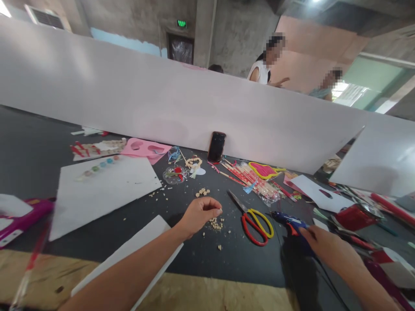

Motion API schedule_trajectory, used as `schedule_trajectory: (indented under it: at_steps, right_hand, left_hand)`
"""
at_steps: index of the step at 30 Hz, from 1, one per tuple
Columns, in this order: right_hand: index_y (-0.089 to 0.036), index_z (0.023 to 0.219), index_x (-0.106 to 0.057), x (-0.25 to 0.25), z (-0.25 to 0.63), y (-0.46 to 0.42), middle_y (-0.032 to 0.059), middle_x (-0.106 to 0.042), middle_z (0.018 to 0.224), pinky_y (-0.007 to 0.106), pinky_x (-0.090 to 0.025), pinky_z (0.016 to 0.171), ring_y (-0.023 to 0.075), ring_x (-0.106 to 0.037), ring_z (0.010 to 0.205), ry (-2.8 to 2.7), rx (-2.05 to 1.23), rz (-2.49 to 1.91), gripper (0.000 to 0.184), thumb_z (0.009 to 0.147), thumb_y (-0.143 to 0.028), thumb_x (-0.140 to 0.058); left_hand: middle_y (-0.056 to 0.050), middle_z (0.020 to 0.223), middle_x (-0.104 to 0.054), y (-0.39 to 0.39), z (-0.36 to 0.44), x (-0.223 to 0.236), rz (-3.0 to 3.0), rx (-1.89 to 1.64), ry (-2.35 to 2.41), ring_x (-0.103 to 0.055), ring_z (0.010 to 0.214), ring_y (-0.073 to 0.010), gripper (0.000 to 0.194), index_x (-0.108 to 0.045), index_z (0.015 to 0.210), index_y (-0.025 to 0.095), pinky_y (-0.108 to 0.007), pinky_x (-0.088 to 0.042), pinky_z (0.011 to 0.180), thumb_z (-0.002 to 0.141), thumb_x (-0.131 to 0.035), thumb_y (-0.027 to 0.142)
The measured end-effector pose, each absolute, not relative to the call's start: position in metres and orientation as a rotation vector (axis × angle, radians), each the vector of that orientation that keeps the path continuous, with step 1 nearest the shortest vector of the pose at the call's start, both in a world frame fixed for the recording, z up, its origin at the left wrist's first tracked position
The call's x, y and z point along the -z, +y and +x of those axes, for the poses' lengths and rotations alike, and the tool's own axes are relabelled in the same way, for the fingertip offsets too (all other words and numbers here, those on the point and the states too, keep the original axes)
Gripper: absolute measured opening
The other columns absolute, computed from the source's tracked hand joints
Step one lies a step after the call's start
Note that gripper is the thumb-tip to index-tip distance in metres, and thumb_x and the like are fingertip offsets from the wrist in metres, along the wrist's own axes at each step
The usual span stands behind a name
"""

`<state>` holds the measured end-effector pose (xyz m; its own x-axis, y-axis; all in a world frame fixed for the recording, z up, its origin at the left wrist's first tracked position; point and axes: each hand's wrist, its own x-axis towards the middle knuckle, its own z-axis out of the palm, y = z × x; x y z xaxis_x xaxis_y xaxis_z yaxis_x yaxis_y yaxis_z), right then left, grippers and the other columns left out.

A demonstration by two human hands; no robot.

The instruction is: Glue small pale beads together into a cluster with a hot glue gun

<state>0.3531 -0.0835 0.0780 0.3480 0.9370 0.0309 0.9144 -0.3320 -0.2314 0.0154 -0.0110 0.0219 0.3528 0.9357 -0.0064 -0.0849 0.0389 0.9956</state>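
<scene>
Two hands in view, both low over the black tabletop (191, 259). My left hand (198, 214) is pinching one small pale bead (220, 211) between thumb and fingertips, the other fingers curled in; a tight tip pinch suits a piece this small, with the wrist steady and the bead held clear of the loose bits. Just below that hand lies a scatter of pale beads (215, 223), and my left forearm passes over a white board strip (129, 255). My right hand (324, 246) lies on the blue hot glue gun (290, 221), fingers over its body; whether they close round the grip I cannot tell. Between the hands sit scissors with red and yellow handles (256, 226). Farther on: a small heap of the same beads (202, 192), a bead ring (193, 163), wooden sticks in clear plastic (249, 181), and a phone (216, 147) propped against a tall white board (162, 99).
</scene>
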Motion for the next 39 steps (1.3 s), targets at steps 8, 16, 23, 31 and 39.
schedule_trajectory:
  at_steps: [8,16,23,31,39]
  right_hand:
    - [-0.027,0.091,-0.06,-0.052,0.221,-0.1,0.0046,-0.064,0.09,0.03,-0.044,0.063,0.0201,-0.059,0.073,-2.11,-0.588,-1.677,0.016,0.079,-0.027,-0.05]
    - [-0.023,0.093,-0.062,-0.032,0.177,-0.09,0.0045,-0.059,0.094,0.026,-0.042,0.075,0.0175,-0.056,0.086,-2.362,-0.651,-1.648,0.017,0.079,-0.02,-0.052]
    - [-0.022,0.084,-0.061,-0.028,0.179,-0.087,0.003,-0.059,0.09,0.024,-0.043,0.073,0.0161,-0.056,0.084,-2.356,-0.605,-1.586,0.011,0.08,-0.018,-0.051]
    - [-0.022,0.087,-0.059,-0.044,0.2,-0.072,0.005,-0.061,0.091,0.029,-0.047,0.073,0.0175,-0.058,0.084,-2.04,-0.26,-1.461,0.01,0.082,-0.022,-0.051]
    - [-0.022,0.089,-0.06,-0.036,0.197,-0.074,0.0034,-0.068,0.086,0.028,-0.05,0.072,0.017,-0.063,0.08,-2.059,-0.221,-1.414,0.013,0.082,-0.022,-0.049]
  left_hand:
    - [0.0,0.069,-0.061,-0.01,0.014,-0.02,1.275,-0.99,0.879,-0.052,0.063,-0.0103,0.022,-0.063,0.075,0.015,-0.021,-0.039,0.06,0.063,-0.068,0.033]
    - [0.0,0.069,-0.059,-0.012,0.015,-0.02,1.277,-0.972,0.85,-0.049,0.062,-0.0094,0.018,-0.062,0.076,0.014,-0.02,-0.038,0.058,0.066,-0.066,0.028]
    - [0.0,0.069,-0.06,-0.014,0.017,-0.02,1.29,-0.942,0.866,-0.051,0.063,-0.0109,0.02,-0.063,0.075,0.014,-0.021,-0.04,0.06,0.065,-0.067,0.031]
    - [0.0,0.067,-0.059,-0.018,0.021,-0.021,1.27,-0.882,0.85,-0.05,0.061,-0.0098,0.024,-0.062,0.076,0.012,-0.02,-0.039,0.058,0.063,-0.068,0.031]
    - [0.002,0.061,-0.057,-0.021,0.027,-0.016,1.252,-0.805,0.822,-0.047,0.055,-0.0079,0.021,-0.063,0.075,0.012,-0.019,-0.035,0.054,0.063,-0.069,0.028]
